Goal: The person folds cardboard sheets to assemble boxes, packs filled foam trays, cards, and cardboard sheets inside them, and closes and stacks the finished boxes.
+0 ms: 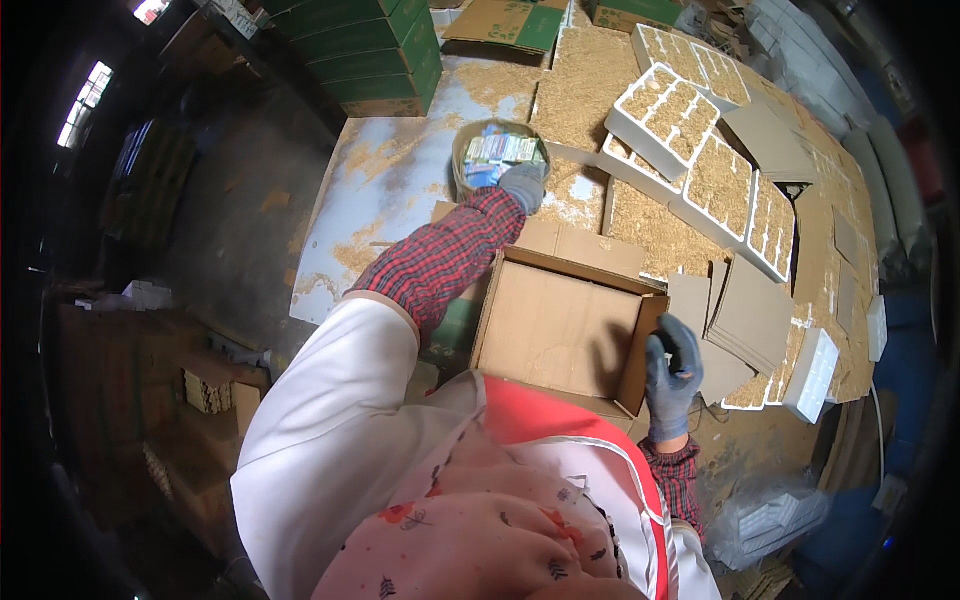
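Observation:
My left hand, in a grey glove, reaches over the near right rim of a round tub. Inside the tub lie many small printed packets in blue, green and white. The fingertips of that hand are hidden among them, so I cannot make out whether it grips one. In front of my body stands an open cardboard box with a bare bottom. My right hand, also gloved, is beside the box's right wall, its fingers curved and apart from the thumb, with nothing visible between them.
White foam trays filled with brown sawdust-like material spread over the right of the table. Flat cardboard sheets lie right of the box. Green cartons are stacked at the far left. A foam tray stands tilted at the right edge.

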The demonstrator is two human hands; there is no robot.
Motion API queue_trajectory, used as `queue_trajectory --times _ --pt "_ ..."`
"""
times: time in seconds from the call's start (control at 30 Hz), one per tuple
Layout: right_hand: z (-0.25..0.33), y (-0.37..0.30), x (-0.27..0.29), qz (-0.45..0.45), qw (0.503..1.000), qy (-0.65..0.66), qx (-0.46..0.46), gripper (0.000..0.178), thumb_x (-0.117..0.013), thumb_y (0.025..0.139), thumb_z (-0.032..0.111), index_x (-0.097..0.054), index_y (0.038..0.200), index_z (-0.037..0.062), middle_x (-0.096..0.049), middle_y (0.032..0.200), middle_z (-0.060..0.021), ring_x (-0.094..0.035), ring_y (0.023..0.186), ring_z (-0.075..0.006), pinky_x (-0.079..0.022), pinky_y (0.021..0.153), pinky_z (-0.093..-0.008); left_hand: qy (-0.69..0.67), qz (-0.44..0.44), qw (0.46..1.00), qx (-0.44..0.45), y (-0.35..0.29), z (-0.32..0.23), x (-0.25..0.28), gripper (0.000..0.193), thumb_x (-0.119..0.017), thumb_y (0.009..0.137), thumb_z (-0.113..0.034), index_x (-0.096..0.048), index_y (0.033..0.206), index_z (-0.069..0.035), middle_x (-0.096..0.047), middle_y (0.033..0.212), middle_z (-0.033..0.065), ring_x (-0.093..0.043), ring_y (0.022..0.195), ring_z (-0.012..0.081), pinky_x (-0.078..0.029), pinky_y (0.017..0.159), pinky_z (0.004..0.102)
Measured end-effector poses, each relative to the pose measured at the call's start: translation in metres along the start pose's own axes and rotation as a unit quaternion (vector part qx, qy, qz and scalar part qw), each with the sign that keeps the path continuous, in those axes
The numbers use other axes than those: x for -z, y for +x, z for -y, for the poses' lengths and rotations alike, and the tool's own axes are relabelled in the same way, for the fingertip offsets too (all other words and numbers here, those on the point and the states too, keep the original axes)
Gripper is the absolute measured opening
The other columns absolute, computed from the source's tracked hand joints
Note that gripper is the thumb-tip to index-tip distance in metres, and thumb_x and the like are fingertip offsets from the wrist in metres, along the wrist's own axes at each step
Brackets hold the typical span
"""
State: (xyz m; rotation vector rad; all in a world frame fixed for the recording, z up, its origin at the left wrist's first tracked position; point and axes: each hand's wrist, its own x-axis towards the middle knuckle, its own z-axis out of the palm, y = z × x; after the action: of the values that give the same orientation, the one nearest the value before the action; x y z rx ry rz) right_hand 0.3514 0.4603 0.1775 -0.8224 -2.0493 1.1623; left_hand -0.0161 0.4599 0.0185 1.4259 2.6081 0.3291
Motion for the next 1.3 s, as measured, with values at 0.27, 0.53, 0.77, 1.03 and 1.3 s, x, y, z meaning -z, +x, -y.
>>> queue_trajectory --times 0.27,0.53,0.77,1.03,1.3 --pt "-0.112 0.006 0.014 0.011 0.97 0.158 -0.182 0.051 -0.036 0.098 0.042 -0.047 0.125 -0.0004 -0.056 0.115 -0.008 -0.053 0.101 -0.0162 -0.044 0.084 -0.0282 -0.257 0.092 0.934 -0.23 -0.044 -0.031 0.046 0.044 -0.057 0.086 -0.04 -0.055 0.117 -0.008 -0.062 0.102 0.0147 -0.059 0.09 0.0283 -0.045 0.083 0.0362" --pt "-0.126 0.002 -0.022 0.276 0.914 0.053 -0.291 0.064 -0.057 0.089 0.033 -0.032 0.137 -0.0025 -0.048 0.129 -0.0141 -0.043 0.119 -0.0223 -0.034 0.1 -0.0299 -0.554 0.065 0.83 -0.008 -0.246 0.006 0.026 0.058 -0.049 0.093 -0.04 -0.036 0.137 -0.005 -0.033 0.142 0.0138 -0.024 0.136 0.0263 -0.023 0.11 0.0375" --pt "-0.002 0.042 -0.069 0.291 0.909 0.196 -0.224 0.061 -0.058 0.087 0.019 -0.03 0.14 0.0088 -0.05 0.094 0.0012 -0.045 0.083 -0.0084 -0.04 0.078 -0.0237 -0.51 -0.075 0.836 0.187 -0.274 -0.022 0.066 0.075 -0.065 0.081 -0.046 -0.037 0.136 -0.004 -0.044 0.134 0.0135 -0.041 0.124 0.0212 -0.035 0.102 0.034" --pt "0.024 0.167 -0.272 0.312 0.882 0.32 -0.149 0.036 -0.06 0.085 0.024 -0.054 0.116 0.0061 -0.057 0.1 -0.003 -0.054 0.09 -0.0144 -0.045 0.082 -0.0282 -0.494 -0.232 0.77 0.331 -0.293 0.111 0.002 0.072 -0.046 0.089 -0.054 -0.043 0.13 0.004 -0.051 0.124 0.0234 -0.053 0.11 0.0331 -0.043 0.094 0.0356" --pt "-0.081 0.216 -0.441 0.241 0.945 0.053 -0.214 0.031 -0.061 0.085 0.023 -0.051 0.106 0.0022 -0.061 0.085 -0.0095 -0.059 0.076 -0.0206 -0.048 0.064 -0.0312 0.039 0.023 0.97 0.24 -0.304 0.042 -0.031 0.103 -0.044 0.077 -0.073 -0.025 0.138 0.007 -0.041 0.136 0.0194 -0.04 0.123 0.0295 -0.029 0.105 0.0344"
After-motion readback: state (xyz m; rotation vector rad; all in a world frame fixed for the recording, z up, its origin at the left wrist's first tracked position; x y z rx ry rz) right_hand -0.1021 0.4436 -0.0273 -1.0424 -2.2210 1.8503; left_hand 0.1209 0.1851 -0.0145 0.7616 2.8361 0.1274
